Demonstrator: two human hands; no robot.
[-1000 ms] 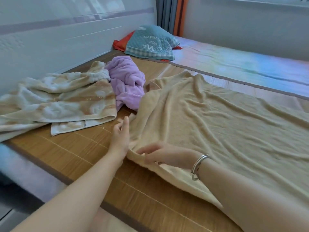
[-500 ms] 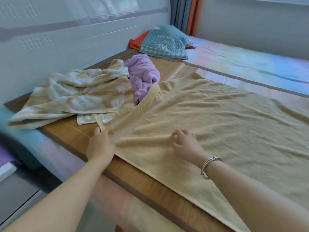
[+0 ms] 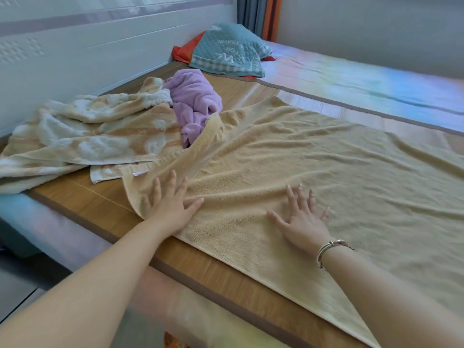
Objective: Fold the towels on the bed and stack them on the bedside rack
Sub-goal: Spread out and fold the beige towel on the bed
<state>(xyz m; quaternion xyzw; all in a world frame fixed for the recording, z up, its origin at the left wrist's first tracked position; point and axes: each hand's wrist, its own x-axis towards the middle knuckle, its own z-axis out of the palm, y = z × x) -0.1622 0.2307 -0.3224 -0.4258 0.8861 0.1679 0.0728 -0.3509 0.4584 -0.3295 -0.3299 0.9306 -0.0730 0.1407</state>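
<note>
Across the near edge of the bed [image 3: 105, 209], the tan towel [image 3: 313, 167] lies spread out and wrinkled on the bamboo mat, its near-left corner just short of the mat's border. My left hand [image 3: 170, 205] lies flat on that corner, fingers straight and splayed, holding nothing. My right hand [image 3: 302, 218] presses flat on the towel further right, fingers spread too, a bracelet [image 3: 330, 248] on the wrist. Toward the left edge, a crumpled patterned towel [image 3: 82, 139] lies with its near hem touching the tan towel's corner. Beside it, a bunched purple towel [image 3: 195, 104] sits partly tucked behind the tan towel's raised edge. At the far corner, by the headboard [image 3: 100, 46], rests a teal pillow [image 3: 228, 52].
</note>
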